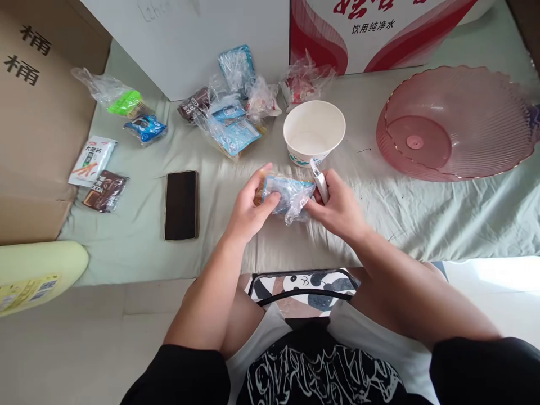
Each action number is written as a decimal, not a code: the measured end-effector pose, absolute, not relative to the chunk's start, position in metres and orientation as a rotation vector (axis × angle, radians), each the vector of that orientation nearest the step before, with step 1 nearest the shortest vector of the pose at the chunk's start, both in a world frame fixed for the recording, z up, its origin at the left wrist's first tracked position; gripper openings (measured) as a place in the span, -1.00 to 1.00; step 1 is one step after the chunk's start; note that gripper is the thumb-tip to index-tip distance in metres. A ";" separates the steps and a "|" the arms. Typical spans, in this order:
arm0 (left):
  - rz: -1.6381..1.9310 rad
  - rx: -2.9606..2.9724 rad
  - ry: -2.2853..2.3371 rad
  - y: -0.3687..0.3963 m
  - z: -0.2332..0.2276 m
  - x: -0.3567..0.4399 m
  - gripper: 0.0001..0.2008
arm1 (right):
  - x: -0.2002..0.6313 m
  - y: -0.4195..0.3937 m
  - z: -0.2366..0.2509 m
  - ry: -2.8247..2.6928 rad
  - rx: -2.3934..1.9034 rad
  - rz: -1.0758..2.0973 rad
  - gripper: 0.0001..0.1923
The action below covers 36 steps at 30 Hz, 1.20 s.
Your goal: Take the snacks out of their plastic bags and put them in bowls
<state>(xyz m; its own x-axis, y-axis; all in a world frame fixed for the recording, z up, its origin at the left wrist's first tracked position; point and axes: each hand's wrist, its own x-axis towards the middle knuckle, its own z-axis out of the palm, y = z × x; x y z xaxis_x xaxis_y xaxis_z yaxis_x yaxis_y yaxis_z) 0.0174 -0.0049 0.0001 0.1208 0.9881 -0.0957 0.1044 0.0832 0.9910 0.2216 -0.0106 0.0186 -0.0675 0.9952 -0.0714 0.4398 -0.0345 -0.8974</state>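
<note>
Got a left hand (248,208) curled round one end of a wrapped snack pack (287,187), with the thumb pressed on top. Got a right hand (342,209) half closed too, pinching the loose plastic (296,212) at the other end and also hanging on to a small clipper (322,187) (nail clipper, by the look of it). Would call it unfinished: can see the plastic still around the pack, can't make out any cut or tear, can't check the underside. Note both forearms (215,289) reaching forward and angled in toward each other. Find the pack between the hands, on the near side of a paper bowl (294,147). Further out, spot a phone (181,205) to the left, a pile of other wrapped snacks (238,136) behind, still bagged, and a pink basin (476,112) off to the right.
</note>
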 end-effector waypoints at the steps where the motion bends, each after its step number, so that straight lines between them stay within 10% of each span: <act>1: 0.988 1.311 1.222 -0.006 -0.001 0.020 -0.23 | 0.220 -0.011 0.019 -1.565 -1.633 1.028 -0.61; 5: 0.953 1.452 1.222 -0.012 -0.009 0.030 0.07 | 0.216 -0.013 0.020 -1.522 -1.830 0.988 -0.64; 11: 1.154 1.374 1.387 0.000 -0.023 0.033 -0.36 | 0.228 -0.011 0.013 -1.651 -1.528 0.885 -0.79; 21: 1.170 1.410 1.392 0.006 -0.012 0.027 -0.46 | 0.240 -0.016 0.010 -1.673 -1.280 1.209 -0.72; 30: 1.498 1.012 1.355 0.021 -0.009 -0.004 -0.44 | 0.258 -0.006 0.014 -1.907 -1.572 0.913 -0.75; 36: 1.119 1.184 1.274 0.008 -0.010 -0.010 -0.35 | 0.276 -0.001 0.001 -2.013 -1.654 0.352 -0.77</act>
<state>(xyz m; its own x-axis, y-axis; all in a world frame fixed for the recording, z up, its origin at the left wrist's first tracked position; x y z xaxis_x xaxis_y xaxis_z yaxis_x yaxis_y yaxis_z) -0.0095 0.0075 -0.0104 0.0072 0.9965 -0.0837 0.0456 0.0833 0.9955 0.2760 -0.0009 0.0006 -0.1308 0.9673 0.2174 0.8359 0.2255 -0.5004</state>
